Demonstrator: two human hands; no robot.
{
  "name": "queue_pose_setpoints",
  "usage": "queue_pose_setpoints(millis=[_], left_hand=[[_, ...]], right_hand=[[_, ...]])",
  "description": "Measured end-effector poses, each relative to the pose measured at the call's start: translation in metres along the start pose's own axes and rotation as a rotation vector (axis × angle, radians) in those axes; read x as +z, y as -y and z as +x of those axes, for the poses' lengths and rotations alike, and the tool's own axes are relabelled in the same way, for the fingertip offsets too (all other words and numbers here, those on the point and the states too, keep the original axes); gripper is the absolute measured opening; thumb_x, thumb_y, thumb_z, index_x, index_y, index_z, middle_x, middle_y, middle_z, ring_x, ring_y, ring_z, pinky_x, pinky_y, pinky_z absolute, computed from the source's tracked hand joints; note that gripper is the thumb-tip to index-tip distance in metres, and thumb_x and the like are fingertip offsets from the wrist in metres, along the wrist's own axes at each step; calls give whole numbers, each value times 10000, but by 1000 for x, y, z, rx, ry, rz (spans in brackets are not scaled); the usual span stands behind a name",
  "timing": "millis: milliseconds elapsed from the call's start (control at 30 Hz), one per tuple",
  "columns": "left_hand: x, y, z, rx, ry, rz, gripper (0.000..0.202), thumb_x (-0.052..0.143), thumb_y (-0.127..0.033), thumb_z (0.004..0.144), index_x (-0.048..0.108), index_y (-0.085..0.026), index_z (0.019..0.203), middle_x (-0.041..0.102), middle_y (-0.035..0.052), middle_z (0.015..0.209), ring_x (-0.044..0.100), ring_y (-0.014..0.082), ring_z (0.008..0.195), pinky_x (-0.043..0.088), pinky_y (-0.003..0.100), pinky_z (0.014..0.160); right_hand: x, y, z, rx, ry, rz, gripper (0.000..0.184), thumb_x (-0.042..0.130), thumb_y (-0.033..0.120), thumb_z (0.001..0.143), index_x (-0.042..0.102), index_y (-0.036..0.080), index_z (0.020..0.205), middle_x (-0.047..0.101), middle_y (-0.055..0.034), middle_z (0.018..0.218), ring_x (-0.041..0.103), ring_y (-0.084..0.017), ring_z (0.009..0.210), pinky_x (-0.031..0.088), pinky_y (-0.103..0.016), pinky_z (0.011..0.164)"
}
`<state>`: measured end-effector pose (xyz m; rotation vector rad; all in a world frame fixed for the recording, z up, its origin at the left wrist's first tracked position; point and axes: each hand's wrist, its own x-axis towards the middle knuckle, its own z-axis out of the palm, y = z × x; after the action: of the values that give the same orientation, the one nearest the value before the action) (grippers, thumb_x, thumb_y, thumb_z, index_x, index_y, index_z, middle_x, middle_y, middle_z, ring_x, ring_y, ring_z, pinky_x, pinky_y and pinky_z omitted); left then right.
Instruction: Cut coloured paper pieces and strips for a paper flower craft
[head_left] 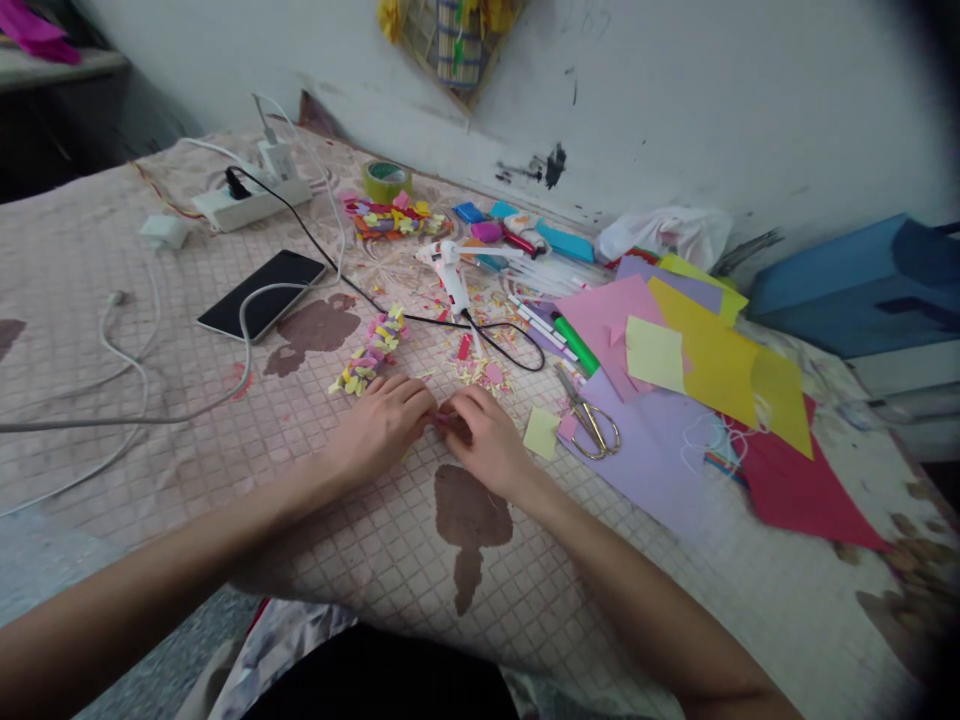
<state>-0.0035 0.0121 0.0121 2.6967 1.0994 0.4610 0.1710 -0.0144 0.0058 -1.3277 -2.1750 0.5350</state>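
Observation:
My left hand (pixel 382 420) and my right hand (pixel 484 435) meet on the pink quilted cloth (pixel 300 480), fingers pinched together on a small pink paper piece (pixel 442 418). Just beyond them lies a string of coloured paper bits (pixel 371 352) and loose paper scraps (pixel 480 370). A small pale yellow paper square (pixel 541 432) lies right of my right hand, with scissors (pixel 591 418) beside it on a lilac sheet (pixel 645 450).
A white glue gun (pixel 450 270) with a black cord stands behind the scraps. A black phone (pixel 262 294), white cables and a power strip (pixel 251 205) lie at left. Coloured paper sheets (pixel 705 350), markers (pixel 574 342), a tape roll (pixel 386 180) and a blue box (pixel 855 280) fill the right and back.

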Motion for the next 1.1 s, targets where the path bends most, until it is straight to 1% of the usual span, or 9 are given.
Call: queue_pose_setpoints(millis=[133, 233, 367, 500, 567, 700, 833, 967, 1100], left_hand=[[2, 1, 1, -16, -14, -33, 125, 420, -162, 860, 537, -144, 823, 564, 63, 842, 491, 180, 794, 389, 314, 724], [2, 3, 0, -35, -40, -126, 118, 432, -191, 867, 538, -150, 837, 566, 50, 836, 499, 173, 795, 394, 305, 721], [1, 4, -4, -97, -84, -241, 101, 472, -228, 854, 540, -154, 844, 563, 40, 820, 509, 165, 788, 405, 290, 708], [4, 3, -10, -132, -49, -222, 81, 520, -238, 816, 540, -160, 812, 543, 35, 787, 501, 170, 759, 404, 296, 678], [6, 2, -12, -136, -23, -217, 70, 507, -218, 818, 539, -160, 797, 537, 37, 784, 496, 170, 755, 400, 299, 676], [9, 2, -14, -136, -20, -213, 94, 466, -180, 830, 543, -156, 780, 534, 46, 777, 491, 172, 757, 393, 297, 669], [10, 2, -14, -131, -19, -219, 89, 476, -174, 817, 544, -158, 763, 534, 47, 773, 488, 176, 761, 396, 308, 678], [7, 3, -15, -141, 4, -226, 105, 460, -167, 816, 547, -164, 756, 540, 47, 764, 490, 180, 756, 405, 325, 685], [4, 3, -16, -137, 8, -226, 108, 454, -170, 812, 544, -173, 753, 544, 42, 753, 494, 184, 751, 413, 340, 696]], right_hand=[[2, 0, 5, 24, 3, -20, 81, 516, 110, 772, 530, 182, 807, 521, -51, 874, 491, -186, 869, 420, -317, 762], [0, 0, 8, 35, 8, 19, 83, 508, 101, 772, 528, 181, 770, 526, -40, 835, 494, -175, 838, 415, -301, 739], [-2, -2, 8, 60, 10, 89, 94, 507, 100, 771, 529, 185, 738, 524, -20, 776, 503, -157, 787, 409, -274, 699], [-3, -2, 7, 76, 9, 117, 104, 502, 95, 772, 526, 187, 731, 526, -13, 765, 508, -147, 771, 405, -262, 687], [-3, -1, 7, 80, 20, 109, 103, 502, 92, 771, 528, 189, 748, 532, -16, 779, 509, -147, 782, 407, -265, 699], [-3, 4, 7, 73, 50, 44, 73, 522, 132, 776, 538, 190, 816, 539, -36, 849, 504, -165, 854, 414, -287, 747], [-2, 10, 7, 49, 77, -77, 137, 537, 124, 754, 540, 190, 874, 532, -55, 921, 487, -191, 910, 413, -326, 792], [2, 14, 11, 13, 109, -177, 114, 528, 116, 757, 534, 189, 845, 522, -64, 915, 475, -209, 903, 415, -351, 777], [5, 17, 14, -11, 108, -249, 80, 503, 118, 777, 525, 190, 807, 521, -76, 888, 464, -226, 893, 411, -372, 758]])
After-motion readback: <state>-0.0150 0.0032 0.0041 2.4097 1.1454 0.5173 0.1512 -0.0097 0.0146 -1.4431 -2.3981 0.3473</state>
